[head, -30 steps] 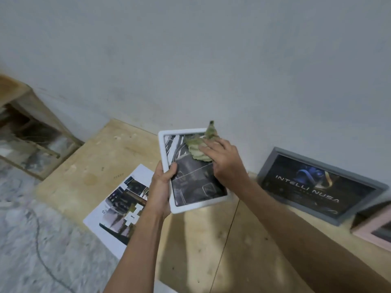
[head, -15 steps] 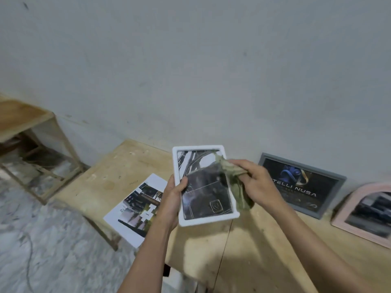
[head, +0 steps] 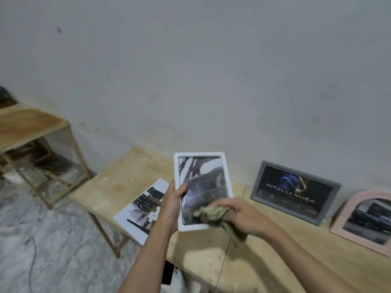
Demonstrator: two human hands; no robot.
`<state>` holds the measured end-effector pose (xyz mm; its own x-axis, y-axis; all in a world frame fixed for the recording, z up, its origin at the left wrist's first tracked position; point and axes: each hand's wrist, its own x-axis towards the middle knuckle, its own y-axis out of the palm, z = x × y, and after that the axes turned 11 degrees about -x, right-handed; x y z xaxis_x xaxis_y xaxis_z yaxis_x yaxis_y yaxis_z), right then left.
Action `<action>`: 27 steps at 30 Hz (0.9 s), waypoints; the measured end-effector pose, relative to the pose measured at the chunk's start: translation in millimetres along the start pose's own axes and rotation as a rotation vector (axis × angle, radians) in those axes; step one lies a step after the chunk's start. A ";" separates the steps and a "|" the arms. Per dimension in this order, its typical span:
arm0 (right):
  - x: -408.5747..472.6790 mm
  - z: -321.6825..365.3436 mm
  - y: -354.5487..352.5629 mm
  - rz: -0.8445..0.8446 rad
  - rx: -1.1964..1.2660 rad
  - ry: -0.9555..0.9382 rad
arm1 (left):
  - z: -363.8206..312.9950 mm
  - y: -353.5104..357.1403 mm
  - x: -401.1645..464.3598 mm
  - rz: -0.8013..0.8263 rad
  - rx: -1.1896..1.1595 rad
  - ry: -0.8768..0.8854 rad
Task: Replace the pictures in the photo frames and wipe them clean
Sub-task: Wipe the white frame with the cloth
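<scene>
While the white frame (head: 203, 190) is held up above the wooden bench (head: 264, 261), tilted toward the person, the left hand (head: 172, 205) grasps its left edge with the thumb lying on the glass. The right hand (head: 239, 214) is closed around a crumpled green cloth (head: 213, 215) and presses it on the lower right corner of the glass. A second ago the cloth was at the top of the frame, and half a second ago at the right edge, so the wiping has travelled from top to bottom (the picture inside is already in place). I judge that the front of this frame is nearly finished, and only the border or the back may remain.

On the bench, just left of the frame, lies a loose printed sheet (head: 141, 208), probably a removed or spare picture. To the right, a grey frame (head: 296, 194) leans on the wall (head: 190, 70), and beside it a pink arched frame (head: 366, 220) leans as well. Whether these two are already wiped, I cannot tell. Further left stands a small wooden table (head: 31, 127).
</scene>
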<state>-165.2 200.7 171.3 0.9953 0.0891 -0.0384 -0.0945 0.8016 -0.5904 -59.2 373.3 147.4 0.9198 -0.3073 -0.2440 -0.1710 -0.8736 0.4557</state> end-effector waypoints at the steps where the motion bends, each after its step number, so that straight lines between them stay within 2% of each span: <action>1: 5.4 9.5 -14.1 -0.144 0.026 -0.011 | 1.7 0.9 -1.7 0.029 -0.033 -0.030; 3: 28.3 21.6 -41.4 -0.506 0.006 -0.075 | 1.0 6.5 -6.3 0.080 -0.091 -0.071; 4: 42.7 27.6 -50.4 -0.624 -0.084 -0.114 | -0.8 12.0 -7.8 0.120 -0.089 -0.067; 5: 56.3 31.7 -53.8 -0.671 -0.219 -0.154 | -2.4 17.3 -8.2 0.145 -0.087 -0.053; 7: 75.2 32.7 -40.3 -0.556 -0.516 -0.242 | -9.9 26.3 -6.1 0.152 -0.165 -0.026; 9: 78.9 26.9 -10.7 -0.381 -0.591 -0.289 | -19.7 26.2 0.6 0.114 -0.273 0.018; 11: 68.6 20.7 19.5 -0.273 -0.548 -0.320 | -26.3 14.5 6.7 0.050 -0.318 0.013; 13: 50.2 15.4 35.7 -0.167 -0.464 -0.306 | -26.0 3.6 6.4 -0.010 -0.203 0.039; 16: 24.1 18.2 23.1 0.110 -0.246 -0.119 | -19.1 -6.0 0.2 -0.010 -0.028 0.125; 17: 20.3 21.6 13.2 0.141 -0.185 -0.075 | -18.3 -6.8 -2.1 0.025 -0.002 0.121; 18: 20.5 24.6 1.8 0.070 -0.140 -0.060 | -17.2 -5.8 -3.8 0.064 0.017 0.095; 19: 24.2 29.2 -10.1 -0.097 -0.091 -0.054 | -16.4 -6.4 -5.0 0.094 0.022 0.067; 21: 40.8 35.9 -31.8 -0.543 -0.023 -0.060 | -11.4 -6.5 -5.6 0.150 0.023 0.032; 22: 52.7 39.7 -36.0 -0.675 -0.066 -0.066 | -10.4 -1.9 -6.2 0.169 0.007 0.007; 23: 63.4 45.3 -35.2 -0.714 -0.177 -0.080 | -9.9 3.2 -7.9 0.187 -0.020 -0.014; 24: 74.0 49.5 -28.3 -0.673 -0.339 -0.133 | -8.9 7.5 -6.7 0.205 -0.074 -0.024; 26: 90.4 42.6 -3.5 -0.509 -0.570 -0.260 | -11.5 17.0 -6.0 0.220 -0.216 -0.013; 27: 93.4 41.1 8.4 -0.445 -0.565 -0.277 | -13.0 16.1 -4.0 0.210 -0.286 -0.005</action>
<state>-74.0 240.0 195.9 0.8883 0.0336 0.4581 0.4127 0.3796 -0.8280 -61.0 365.3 166.8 0.8734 -0.4712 -0.1232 -0.2496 -0.6502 0.7176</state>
